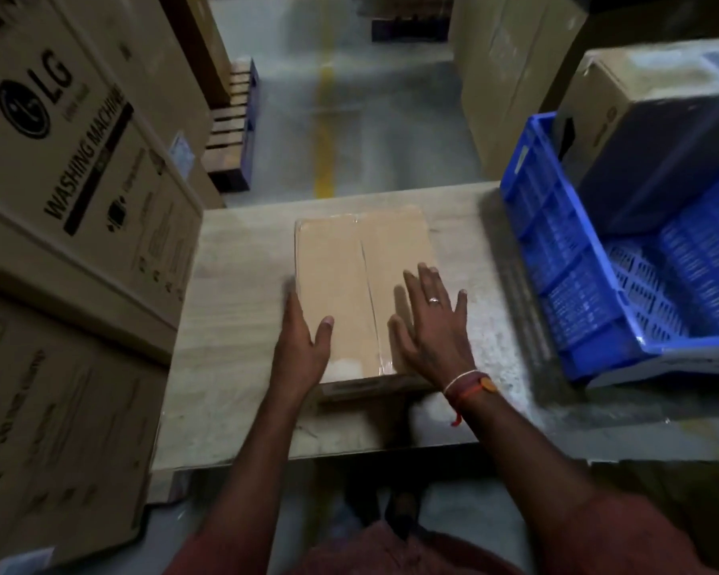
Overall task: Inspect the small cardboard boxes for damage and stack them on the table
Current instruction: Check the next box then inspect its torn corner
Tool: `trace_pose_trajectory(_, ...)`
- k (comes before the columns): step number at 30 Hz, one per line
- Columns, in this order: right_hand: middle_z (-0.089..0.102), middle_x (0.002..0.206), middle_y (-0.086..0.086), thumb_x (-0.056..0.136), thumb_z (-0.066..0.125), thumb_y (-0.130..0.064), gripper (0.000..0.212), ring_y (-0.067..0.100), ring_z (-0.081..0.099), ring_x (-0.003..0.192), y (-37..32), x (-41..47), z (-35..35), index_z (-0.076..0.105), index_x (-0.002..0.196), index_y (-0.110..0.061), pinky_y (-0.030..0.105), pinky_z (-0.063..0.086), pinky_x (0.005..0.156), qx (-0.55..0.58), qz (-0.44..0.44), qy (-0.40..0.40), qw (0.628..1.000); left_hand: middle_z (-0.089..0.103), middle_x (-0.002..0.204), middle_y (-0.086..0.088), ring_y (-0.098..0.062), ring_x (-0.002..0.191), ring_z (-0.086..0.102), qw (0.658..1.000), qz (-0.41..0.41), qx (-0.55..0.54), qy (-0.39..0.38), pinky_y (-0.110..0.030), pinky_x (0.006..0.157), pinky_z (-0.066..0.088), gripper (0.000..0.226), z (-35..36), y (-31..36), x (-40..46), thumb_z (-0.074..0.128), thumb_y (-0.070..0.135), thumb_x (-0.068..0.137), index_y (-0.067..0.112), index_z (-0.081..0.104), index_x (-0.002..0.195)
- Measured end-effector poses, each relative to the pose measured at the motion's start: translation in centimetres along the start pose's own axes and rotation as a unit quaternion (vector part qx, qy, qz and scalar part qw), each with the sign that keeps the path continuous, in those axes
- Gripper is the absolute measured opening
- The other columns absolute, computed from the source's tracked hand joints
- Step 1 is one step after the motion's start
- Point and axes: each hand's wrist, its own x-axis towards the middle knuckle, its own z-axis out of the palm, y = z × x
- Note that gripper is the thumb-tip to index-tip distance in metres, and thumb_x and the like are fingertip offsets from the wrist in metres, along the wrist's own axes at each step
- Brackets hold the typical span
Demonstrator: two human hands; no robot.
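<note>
A flat rectangular brown cardboard box [364, 292], taped along its centre seam, lies on the pale wood-grain bench [233, 367] in the middle of the frame, its long side running away from the person. The left hand [304, 338] rests against the box's left edge, fingers straight along the side and thumb laid on the top face, so its grip is spread rather than closed. The right hand [432, 325], with a ring on one finger and thread bands at the wrist, lies flat on the right part of the top face with all fingers splayed, its grip also spread and pinching nothing. At the right of the frame a blue perforated plastic crate [565, 259] stands on the bench, tilted, with a dark bulky object [665, 159] leaning in it. At the left, large brown cartons printed with washing machine lettering [75, 151] are stacked beside the bench. A yellow floor line [324, 130] runs across the grey floor in the upper centre.
</note>
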Motion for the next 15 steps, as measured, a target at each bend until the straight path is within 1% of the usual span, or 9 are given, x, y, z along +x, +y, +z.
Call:
trace_pose_trajectory(2, 0.019, 0.170, 0.009, 0.099, 0.043, -0.041, 0.070, 0.025, 0.015, 0.158, -0.4, 0.3, 0.5, 0.026, 0.162, -0.014, 0.067, 0.008, 0.121, -0.024, -0.022, -0.011, 0.999, 0.019, 0.168, -0.008, -0.028, 0.151, 0.029, 0.997, 0.017, 0.072, 0.022, -0.038, 0.119, 0.034, 0.072, 0.7, 1.0, 0.0, 0.051, 0.031, 0.102, 0.015, 0.015, 0.162)
trace_pose_trajectory(3, 0.022, 0.169, 0.010, 0.100, 0.040, -0.043, 0.069, 0.025, 0.017, 0.157, -0.6, 0.2, 0.8, 0.029, 0.161, -0.013, 0.067, 0.008, 0.122, -0.045, -0.027, -0.016, 0.999, 0.015, 0.169, -0.009, -0.029, 0.152, 0.026, 0.994, 0.025, 0.101, 0.030, -0.040, 0.118, 0.035, 0.069, 0.9, 1.4, -0.2, 0.047, 0.030, 0.101, 0.015, 0.018, 0.162)
trace_pose_trajectory(6, 0.036, 0.164, 0.011, 0.100, 0.035, -0.043, 0.064, 0.027, 0.026, 0.155, -0.5, -0.3, 1.7, 0.041, 0.156, -0.011, 0.066, 0.012, 0.122, -0.092, -0.034, -0.002, 0.995, 0.017, 0.168, -0.014, -0.033, 0.150, 0.030, 0.989, 0.063, 0.123, 0.043, -0.042, 0.113, 0.039, 0.068, 1.2, 1.4, -0.5, 0.041, 0.032, 0.095, 0.013, 0.028, 0.159)
trace_pose_trajectory(9, 0.037, 0.163, 0.012, 0.100, 0.037, -0.043, 0.064, 0.028, 0.028, 0.154, -0.4, -0.6, 2.0, 0.042, 0.155, -0.010, 0.066, 0.014, 0.121, -0.120, -0.031, 0.016, 0.992, 0.020, 0.167, -0.017, -0.034, 0.148, 0.032, 0.987, 0.089, 0.129, 0.047, -0.040, 0.111, 0.040, 0.067, 1.1, 0.7, -0.4, 0.042, 0.030, 0.093, 0.013, 0.032, 0.158)
trace_pose_trajectory(11, 0.037, 0.163, 0.014, 0.101, 0.036, -0.043, 0.065, 0.029, 0.027, 0.154, -0.7, -1.7, 2.1, 0.040, 0.156, -0.008, 0.067, 0.013, 0.121, -0.125, -0.019, 0.021, 0.992, 0.020, 0.167, -0.013, -0.031, 0.148, 0.033, 0.984, 0.103, 0.143, 0.036, -0.041, 0.110, 0.042, 0.069, 0.9, 0.5, -0.7, 0.041, 0.033, 0.093, 0.015, 0.030, 0.158)
trace_pose_trajectory(13, 0.035, 0.164, 0.015, 0.101, 0.034, -0.045, 0.067, 0.029, 0.024, 0.155, -0.9, -2.6, 2.1, 0.038, 0.157, -0.008, 0.068, 0.010, 0.121, -0.120, -0.007, 0.026, 0.992, 0.014, 0.169, -0.009, -0.028, 0.152, 0.027, 0.978, 0.102, 0.178, 0.027, -0.049, 0.113, 0.041, 0.073, 0.9, 0.7, -0.8, 0.036, 0.039, 0.092, 0.017, 0.025, 0.160)
trace_pose_trajectory(15, 0.031, 0.166, 0.012, 0.101, 0.033, -0.047, 0.069, 0.027, 0.020, 0.157, -0.7, -2.4, 1.8, 0.034, 0.158, -0.010, 0.070, 0.005, 0.121, -0.113, 0.002, 0.020, 0.993, 0.004, 0.171, -0.008, -0.027, 0.156, 0.010, 0.969, 0.095, 0.229, 0.017, -0.060, 0.119, 0.027, 0.076, 1.0, 1.4, -0.8, 0.032, 0.038, 0.091, 0.018, 0.015, 0.162)
